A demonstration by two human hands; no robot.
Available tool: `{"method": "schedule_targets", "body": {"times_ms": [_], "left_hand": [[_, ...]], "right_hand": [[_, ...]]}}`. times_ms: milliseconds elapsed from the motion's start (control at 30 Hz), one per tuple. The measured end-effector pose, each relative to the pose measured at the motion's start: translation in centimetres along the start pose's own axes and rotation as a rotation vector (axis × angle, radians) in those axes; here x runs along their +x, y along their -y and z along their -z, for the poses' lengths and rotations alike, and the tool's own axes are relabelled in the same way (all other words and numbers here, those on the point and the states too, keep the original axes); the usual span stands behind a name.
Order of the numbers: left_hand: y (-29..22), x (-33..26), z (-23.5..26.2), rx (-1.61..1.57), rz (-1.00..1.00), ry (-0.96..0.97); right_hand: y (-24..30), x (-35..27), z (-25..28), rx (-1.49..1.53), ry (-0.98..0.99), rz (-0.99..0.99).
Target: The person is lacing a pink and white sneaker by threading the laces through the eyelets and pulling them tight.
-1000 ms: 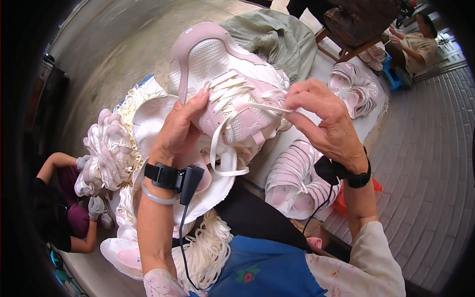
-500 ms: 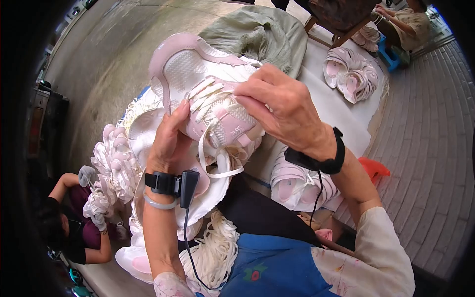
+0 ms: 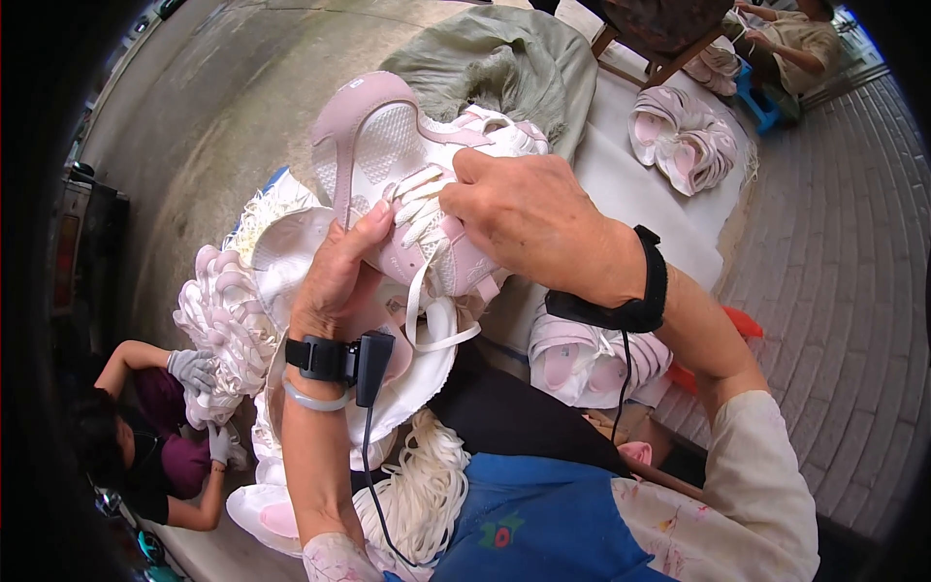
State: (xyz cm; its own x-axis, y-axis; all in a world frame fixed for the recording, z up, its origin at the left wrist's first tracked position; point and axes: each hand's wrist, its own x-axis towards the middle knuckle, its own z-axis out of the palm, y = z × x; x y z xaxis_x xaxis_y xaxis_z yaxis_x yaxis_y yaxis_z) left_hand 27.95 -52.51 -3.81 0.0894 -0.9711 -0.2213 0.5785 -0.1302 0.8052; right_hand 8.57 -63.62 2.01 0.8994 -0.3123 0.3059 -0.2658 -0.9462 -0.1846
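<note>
A pink and white shoe upper point(image 3: 364, 145), without a sole, is held up before me. My left hand point(image 3: 351, 260) grips its near left side, thumb on the edge beside the lacing. Over the right eyelet row, my right hand point(image 3: 538, 221) is closed in a pinch on the white shoelace point(image 3: 419, 209); the back of the hand partly hides the fingertips. The lace crosses the upper in several rows, and a loose loop of it hangs below. Across my lap lies a bundle of cream laces point(image 3: 427, 490).
Stacked shoe uppers point(image 3: 228, 310) stand at left beside a co-worker's gloved hands point(image 3: 194, 369). More uppers lie at right point(image 3: 596, 364) and far right point(image 3: 684, 136) on a white sheet point(image 3: 621, 209). Behind sits a grey-green cloth sack point(image 3: 495, 63). Another person point(image 3: 800, 48) sits far right.
My right hand has come down and slightly left, closer against the lacing. The upper has shifted a little right in my left hand. The co-worker's gloved hands at left have moved lower and apart.
</note>
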Motion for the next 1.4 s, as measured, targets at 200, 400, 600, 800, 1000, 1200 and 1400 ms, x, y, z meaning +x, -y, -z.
{"method": "schedule_targets", "body": {"times_ms": [200,400,600,800,1000,1200,1400], "left_hand": [[0.0,0.0,-0.1,0.011,-0.01,0.032],[-0.4,0.7,-0.5,0.056,0.034,0.037],[-0.3,0.7,-0.5,0.053,0.042,0.034],[-0.2,1.1,0.0,-0.005,0.005,0.015],[-0.3,1.5,-0.6,0.016,0.025,-0.031],[-0.3,1.5,-0.3,0.038,0.019,-0.027],[-0.2,1.3,-0.3,-0.005,-0.004,-0.053]], "right_hand": [[-2.7,0.0,1.0,0.665,0.106,-0.057],[-3.5,-1.5,1.9,0.813,0.225,-0.013],[-4.1,-2.1,2.2,1.374,0.11,-0.032],[-4.6,-2.4,2.9,1.447,0.075,-0.073],[-3.1,-2.4,3.0,0.535,0.131,-0.037],[-3.2,-1.9,2.3,0.401,-0.012,0.026],[-5.3,-2.4,3.5,1.766,-0.149,-0.282]]}}
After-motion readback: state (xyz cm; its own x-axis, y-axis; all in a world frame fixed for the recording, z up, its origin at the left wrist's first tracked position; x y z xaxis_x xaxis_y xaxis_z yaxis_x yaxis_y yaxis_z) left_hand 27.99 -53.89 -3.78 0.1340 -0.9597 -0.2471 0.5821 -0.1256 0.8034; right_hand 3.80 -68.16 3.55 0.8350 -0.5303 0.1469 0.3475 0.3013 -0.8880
